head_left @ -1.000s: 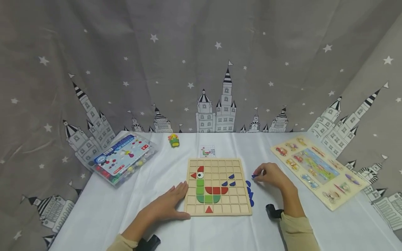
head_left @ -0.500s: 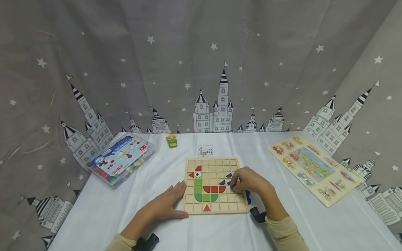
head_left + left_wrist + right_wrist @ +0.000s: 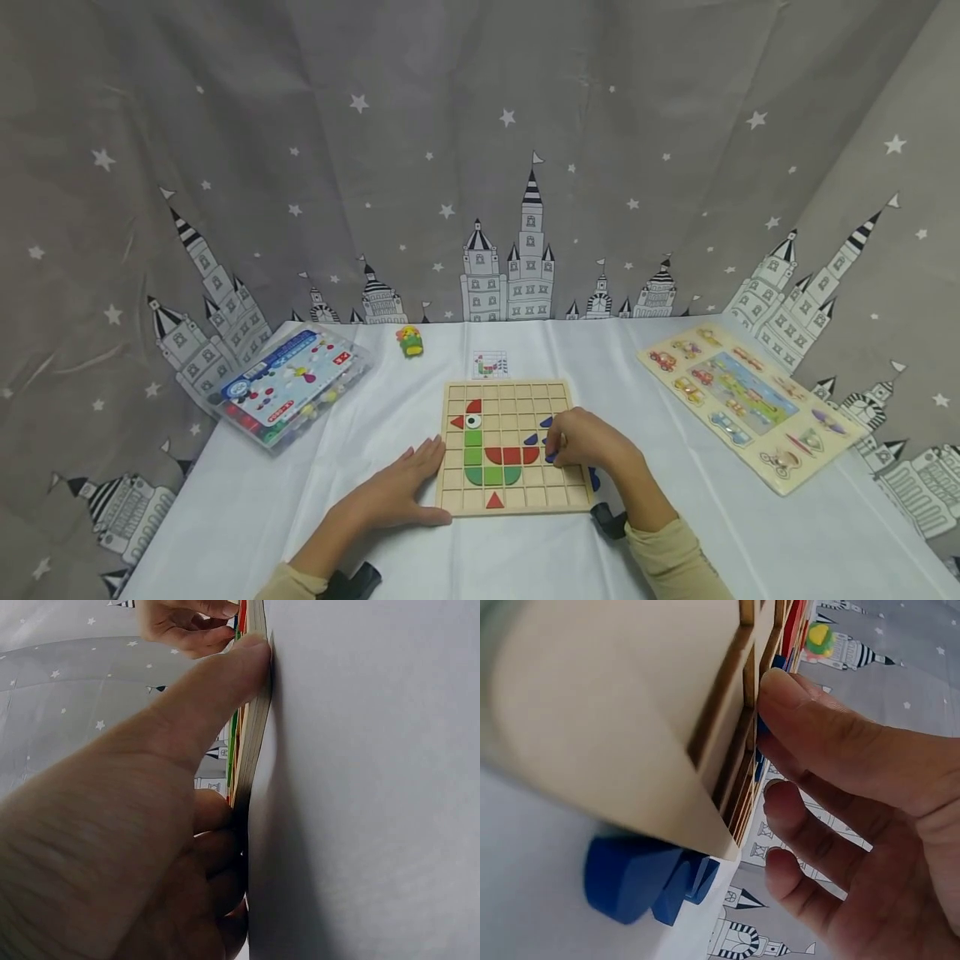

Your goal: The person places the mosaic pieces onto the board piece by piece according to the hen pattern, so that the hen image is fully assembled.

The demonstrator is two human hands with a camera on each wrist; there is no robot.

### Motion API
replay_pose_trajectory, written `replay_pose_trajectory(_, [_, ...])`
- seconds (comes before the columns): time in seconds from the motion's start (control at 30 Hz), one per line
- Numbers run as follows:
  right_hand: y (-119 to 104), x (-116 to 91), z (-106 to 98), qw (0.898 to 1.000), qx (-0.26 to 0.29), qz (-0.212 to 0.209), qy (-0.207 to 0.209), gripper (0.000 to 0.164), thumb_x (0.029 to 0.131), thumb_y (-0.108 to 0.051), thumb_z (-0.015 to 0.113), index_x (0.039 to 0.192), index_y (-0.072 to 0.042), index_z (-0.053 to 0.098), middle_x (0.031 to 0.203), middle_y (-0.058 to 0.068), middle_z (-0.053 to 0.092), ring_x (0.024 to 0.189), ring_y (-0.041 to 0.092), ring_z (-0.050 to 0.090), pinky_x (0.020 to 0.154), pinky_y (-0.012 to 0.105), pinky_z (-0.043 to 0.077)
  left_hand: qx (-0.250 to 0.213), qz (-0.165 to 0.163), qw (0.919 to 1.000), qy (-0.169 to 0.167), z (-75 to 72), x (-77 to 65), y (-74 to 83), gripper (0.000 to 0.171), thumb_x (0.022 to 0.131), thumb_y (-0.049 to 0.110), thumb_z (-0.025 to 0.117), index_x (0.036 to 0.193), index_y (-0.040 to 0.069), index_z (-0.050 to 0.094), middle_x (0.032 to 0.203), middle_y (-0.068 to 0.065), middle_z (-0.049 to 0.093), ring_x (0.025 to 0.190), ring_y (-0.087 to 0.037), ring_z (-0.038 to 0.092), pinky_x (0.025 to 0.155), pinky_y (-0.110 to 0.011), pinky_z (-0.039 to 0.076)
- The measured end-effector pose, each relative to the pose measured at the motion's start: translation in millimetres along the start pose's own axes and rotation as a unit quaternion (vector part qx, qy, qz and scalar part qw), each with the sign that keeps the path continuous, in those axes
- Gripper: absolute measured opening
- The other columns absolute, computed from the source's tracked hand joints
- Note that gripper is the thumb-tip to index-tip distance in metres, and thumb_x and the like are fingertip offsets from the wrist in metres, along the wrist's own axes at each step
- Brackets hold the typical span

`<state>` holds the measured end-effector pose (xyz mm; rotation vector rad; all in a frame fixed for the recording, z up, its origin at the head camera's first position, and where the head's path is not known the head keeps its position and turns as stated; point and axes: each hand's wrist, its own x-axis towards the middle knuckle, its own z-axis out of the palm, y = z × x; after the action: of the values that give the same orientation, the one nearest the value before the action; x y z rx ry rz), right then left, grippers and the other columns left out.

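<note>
A wooden grid board (image 3: 517, 402) lies on the white cloth, with red, green and blue pieces forming a bird in its cells. My right hand (image 3: 592, 442) is over the board's right part and pinches a small blue piece (image 3: 551, 457) at a cell, just right of the red row (image 3: 512, 456). Thumb and fingers largely cover that piece. My left hand (image 3: 390, 492) rests on the cloth against the board's left side, fingers straight; in the left wrist view its thumb (image 3: 225, 682) touches the board's edge. Loose blue pieces (image 3: 630, 877) lie beside the board's right edge.
Behind the board lies a small picture card (image 3: 491, 364), with a yellow-green toy figure (image 3: 410, 342) to its left. A clear box of colored pieces (image 3: 292, 383) is at the left. To the right lies a vehicle puzzle board (image 3: 750, 400).
My right hand has carried the blue piece left from beside the board onto it, then slightly lower in the last half second. My left hand has stayed at the board's left edge.
</note>
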<state>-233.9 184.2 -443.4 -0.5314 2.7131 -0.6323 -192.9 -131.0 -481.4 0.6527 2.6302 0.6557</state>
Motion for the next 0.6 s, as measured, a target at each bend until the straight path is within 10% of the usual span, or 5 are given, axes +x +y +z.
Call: replay_pose_trajectory(0.6, [-3.7, 0.5, 2.6, 1.0, -0.011, 0.011, -0.003, 0.014, 0.071, -0.001, 0.082, 0.077, -0.013, 0.079, 0.083, -0.004, 0.073, 0.072, 0.009, 0.056, 0.068, 0.027, 0.054, 0.018, -0.005, 0.9998, 0.0, 1.6, -0.5, -2.2, 0.111, 0.073, 0.067, 0.072, 0.154, 0.005, 0.026, 0.162, -0.011, 0.022, 0.151, -0.028, 0.021, 0.125, -0.046, 0.019])
